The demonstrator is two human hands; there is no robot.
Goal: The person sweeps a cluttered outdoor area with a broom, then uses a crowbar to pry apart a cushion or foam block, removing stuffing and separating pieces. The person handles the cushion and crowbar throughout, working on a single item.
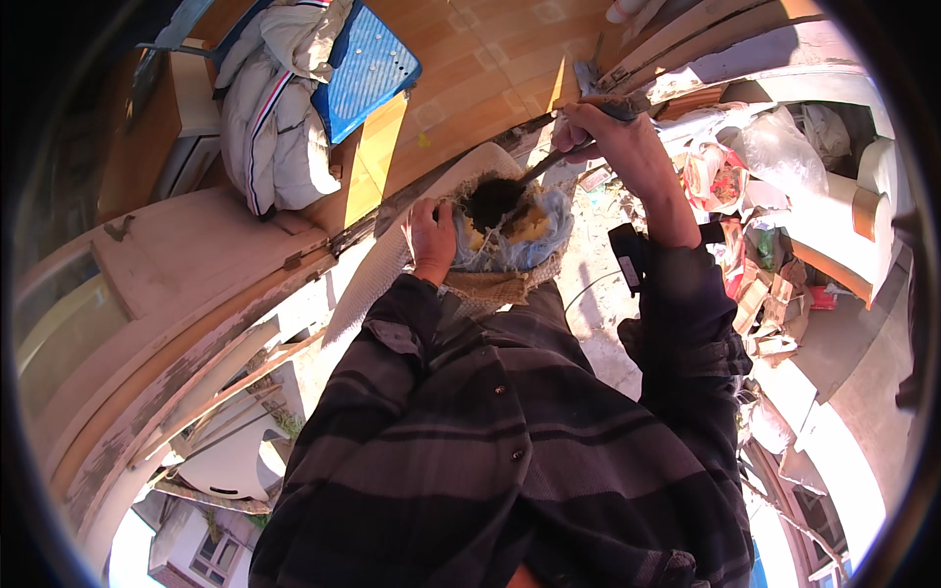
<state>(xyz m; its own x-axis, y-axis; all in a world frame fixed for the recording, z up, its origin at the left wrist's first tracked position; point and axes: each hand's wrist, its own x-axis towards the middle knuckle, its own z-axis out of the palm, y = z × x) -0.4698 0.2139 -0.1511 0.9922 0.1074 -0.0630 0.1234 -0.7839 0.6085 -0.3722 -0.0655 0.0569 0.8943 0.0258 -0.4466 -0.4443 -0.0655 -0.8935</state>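
Observation:
Before me stands a woven sack (502,290) with its mouth rolled open and a bluish plastic liner (554,220) inside. Pale yellow stuff (529,227) shows within, too blurred to name. My left hand (430,235) grips the sack's left rim, fingers curled over the edge. My right hand (588,132) is closed round a long-handled tool (539,170), whose dark handle end juts out past the fist. The tool slants down left into the sack's mouth, where a dark round patch (493,204) lies at its lower end. Whether that patch is the tool's head, I cannot tell.
Beyond a door sill lies a tiled floor with a blue board (368,73) and a white padded jacket (279,127). At right are plastic bags (784,147), a pale sofa-like seat (833,230) and cardboard scraps (769,304). A worn wooden door (196,255) stands left.

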